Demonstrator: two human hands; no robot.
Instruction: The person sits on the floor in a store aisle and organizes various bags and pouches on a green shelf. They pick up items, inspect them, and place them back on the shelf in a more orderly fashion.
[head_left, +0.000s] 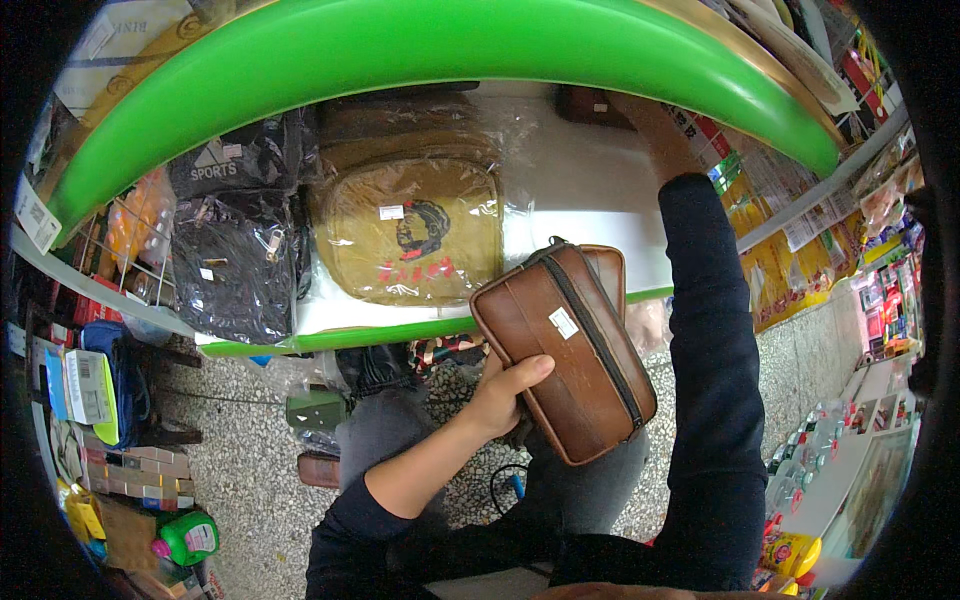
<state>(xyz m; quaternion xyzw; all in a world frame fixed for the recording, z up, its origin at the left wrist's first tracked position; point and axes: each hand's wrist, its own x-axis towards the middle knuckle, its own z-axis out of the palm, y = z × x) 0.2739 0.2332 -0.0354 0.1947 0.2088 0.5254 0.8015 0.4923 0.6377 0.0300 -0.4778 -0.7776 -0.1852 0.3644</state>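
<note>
My left hand (504, 397) grips a brown leather zip pouch (540, 315) with a white price sticker, thumb on its front face. Behind it shows the edge of a second brown pouch (611, 270); I cannot tell whether the hand holds that one as well. My right hand (636, 112) reaches deep onto the white shelf (585, 217), beside another brown pouch (589, 105) at the back. The green upper shelf edge and blur hide its fingers. Left of the shelf's open part stand a plastic-wrapped khaki bag (412, 225) with a printed portrait and black bags (236, 262) in plastic.
A green curved shelf edge (450, 45) overhangs the white shelf. A wire rack side (142, 255) bounds the left. Below, a green packet (319, 409) and a brown case (319, 470) lie near my knee. Bottles (802, 457) stand at the right.
</note>
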